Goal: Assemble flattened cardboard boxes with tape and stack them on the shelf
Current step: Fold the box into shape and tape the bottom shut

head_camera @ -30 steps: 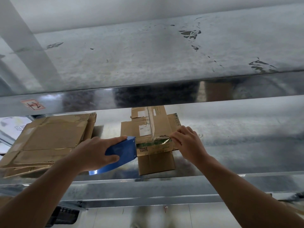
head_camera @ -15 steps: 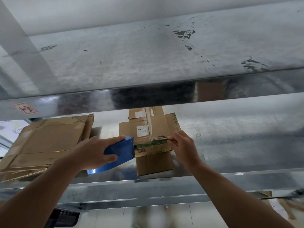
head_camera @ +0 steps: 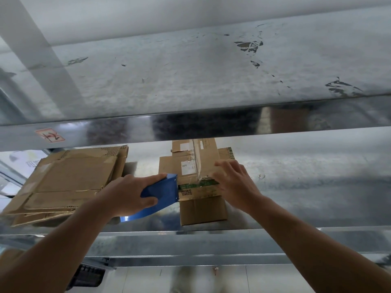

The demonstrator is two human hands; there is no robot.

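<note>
The blue tape dispenser (head_camera: 161, 188), gripped by the left hand (head_camera: 127, 196), is held at 9 o'clock of the cardboard box (head_camera: 203, 208) — pressed at 3 o'clock by the right hand (head_camera: 236, 182).

The galvanised shelf (head_camera: 306, 187) bears a flattened cardboard stack (head_camera: 69, 182) left of the left hand (head_camera: 124, 195) and a box (head_camera: 203, 210) between it and the right hand (head_camera: 234, 182).

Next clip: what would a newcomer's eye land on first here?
The blue tape dispenser at centre, gripped by the left hand and set against the left side of a small cardboard box on the metal shelf. The right hand rests on the box's right side. A pile of flattened cardboard lies further left.
</note>
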